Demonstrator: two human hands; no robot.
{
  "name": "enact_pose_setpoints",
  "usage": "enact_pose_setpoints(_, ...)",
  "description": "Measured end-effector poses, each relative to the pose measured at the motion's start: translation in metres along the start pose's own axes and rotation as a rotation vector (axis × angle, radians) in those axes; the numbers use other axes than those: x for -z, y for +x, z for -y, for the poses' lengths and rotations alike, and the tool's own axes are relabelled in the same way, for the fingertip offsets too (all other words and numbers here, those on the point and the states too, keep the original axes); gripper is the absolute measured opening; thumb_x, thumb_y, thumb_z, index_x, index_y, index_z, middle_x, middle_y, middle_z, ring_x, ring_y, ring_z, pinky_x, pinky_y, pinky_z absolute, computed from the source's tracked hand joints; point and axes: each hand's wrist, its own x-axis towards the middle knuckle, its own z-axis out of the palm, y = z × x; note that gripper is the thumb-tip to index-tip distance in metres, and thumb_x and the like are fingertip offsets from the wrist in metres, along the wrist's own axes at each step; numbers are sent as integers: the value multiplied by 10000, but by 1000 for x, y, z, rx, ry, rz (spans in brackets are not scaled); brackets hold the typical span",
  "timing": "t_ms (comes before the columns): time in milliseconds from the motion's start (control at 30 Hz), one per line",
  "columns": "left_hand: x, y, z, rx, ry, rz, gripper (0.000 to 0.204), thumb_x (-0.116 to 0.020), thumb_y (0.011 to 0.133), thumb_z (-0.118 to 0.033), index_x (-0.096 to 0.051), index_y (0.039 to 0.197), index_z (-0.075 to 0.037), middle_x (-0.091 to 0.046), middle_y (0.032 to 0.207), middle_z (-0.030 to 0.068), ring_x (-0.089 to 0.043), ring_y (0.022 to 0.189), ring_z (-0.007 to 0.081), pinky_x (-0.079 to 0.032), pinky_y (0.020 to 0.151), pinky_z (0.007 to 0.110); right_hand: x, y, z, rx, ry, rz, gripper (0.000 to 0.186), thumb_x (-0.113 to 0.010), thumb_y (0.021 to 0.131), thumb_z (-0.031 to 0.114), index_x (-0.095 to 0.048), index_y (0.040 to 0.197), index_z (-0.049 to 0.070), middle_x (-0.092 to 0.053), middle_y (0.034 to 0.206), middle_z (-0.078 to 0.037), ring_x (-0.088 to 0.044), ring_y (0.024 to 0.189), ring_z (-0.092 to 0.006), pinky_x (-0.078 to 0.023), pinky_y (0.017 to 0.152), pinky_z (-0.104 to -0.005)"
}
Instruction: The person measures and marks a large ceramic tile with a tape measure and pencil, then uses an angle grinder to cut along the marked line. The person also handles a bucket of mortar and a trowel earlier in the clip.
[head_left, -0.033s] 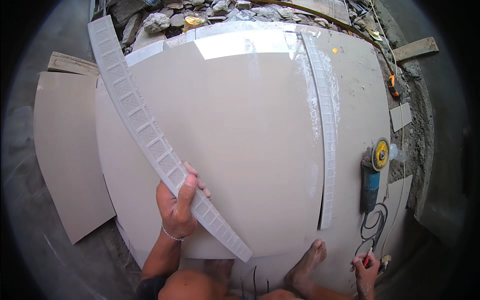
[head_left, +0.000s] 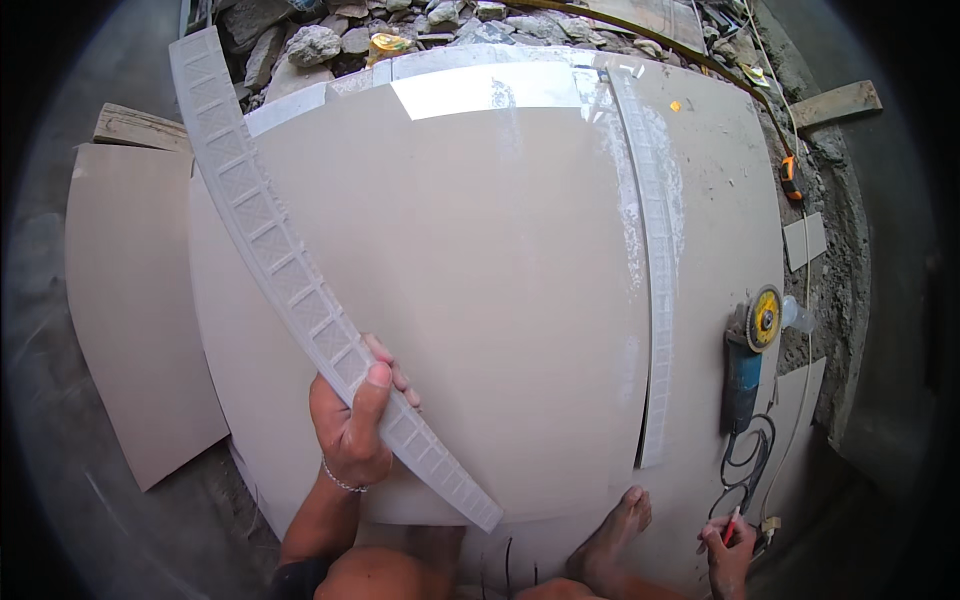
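Grey strip (head_left: 268,244) slants lengthwise from upper left to lower right, left hand (head_left: 352,432) gripping it thumb uppermost, right hand (head_left: 735,562) pinching a red pen (head_left: 731,527).

The long strip (head_left: 263,230) at left is pale grey, patterned with ridged squares; the pen (head_left: 730,528) at lower right is red; the grinder (head_left: 742,372) above it is blue and black, its disc (head_left: 765,318) yellow-centred.

no lettering or numbers can be read.
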Motion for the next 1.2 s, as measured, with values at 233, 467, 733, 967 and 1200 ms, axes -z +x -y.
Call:
enact_pose_setpoints(233, -8, 13, 3, 0, -31, -11, 400, -657, 949, -335, -526, 1081, 19, -568, 824, 108, -614, 669, 191, -544, 619, 323, 49, 22, -43, -144, -299, -82, 164, -743, 1000, 183, -722, 989, 20, -640, 752, -2, -578, 676, -95, -474, 614, -262)
enact_pose_setpoints(467, -14, 16, 18, 92, -161, -86, 536, -588, 959, -523, -531, 1106, -11, -555, 812, 73, -554, 632, 144, -499, 570, 291, 63, 16, -54, -164, -323, -104, 199, -699, 1032, 206, -728, 1002, 11, -620, 729, 14, -545, 646, -93, -464, 611, -266)
enact_pose_setpoints(733, -32, 27, 21, 48, 116, -51, 511, -503, 1027, -520, -563, 1100, -18, -561, 793, 42, -534, 639, 124, -466, 576, 286, 51, -24, -2, 100, -559, -99, 246, -645, 1064, 232, -736, 1109, 8, -685, 775, -42, -622, 710, -126, -502, 659, -299)
enact_pose_setpoints(967, -64, 51, 17, -94, 830, 0, 556, -707, 966, -464, -573, 831, 58, -523, 605, 118, -552, 574, 232, -493, 605, 394, -33, -50, 70, 395, -680, 243, 192, -732, 951, 163, -679, 886, -10, -648, 722, -51, -589, 631, -114, -483, 606, -282)
enact_pose_setpoints(1200, -90, 75, 16, -155, 1048, 39, 583, -750, 925, -466, -623, 799, 89, -655, 698, 259, -677, 673, 407, -569, 703, 483, -196, -81, 34, 359, -241, 237, 492, -861, 875, 282, -659, 1190, -38, -712, 900, -121, -652, 679, -181, -549, 676, -327)
